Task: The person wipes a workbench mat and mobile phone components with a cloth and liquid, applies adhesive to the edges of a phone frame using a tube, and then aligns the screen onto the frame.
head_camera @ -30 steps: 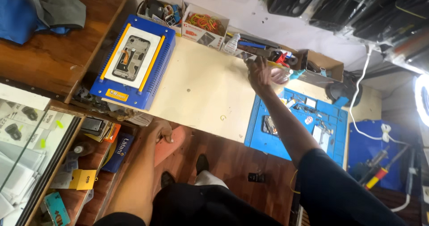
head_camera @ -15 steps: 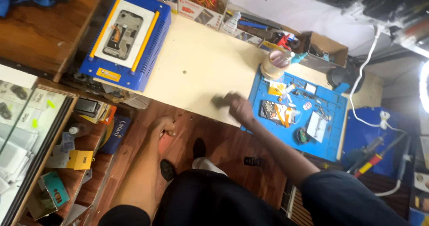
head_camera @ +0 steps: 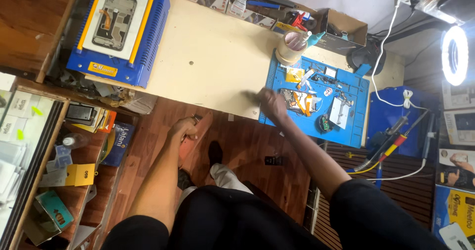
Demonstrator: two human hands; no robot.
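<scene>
My right hand (head_camera: 269, 103) rests blurred at the near edge of the cream bench (head_camera: 213, 57), just left of the blue mat (head_camera: 356, 126).

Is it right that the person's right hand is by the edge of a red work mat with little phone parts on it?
Not quite: the work mat is blue, not red. The head view shows the right hand at its edge, with little phone parts on it.

Blue heating unit (head_camera: 118, 30) w/ phone frame (head_camera: 115, 13), ring light (head_camera: 455, 55), soldering iron (head_camera: 391, 138).
</scene>
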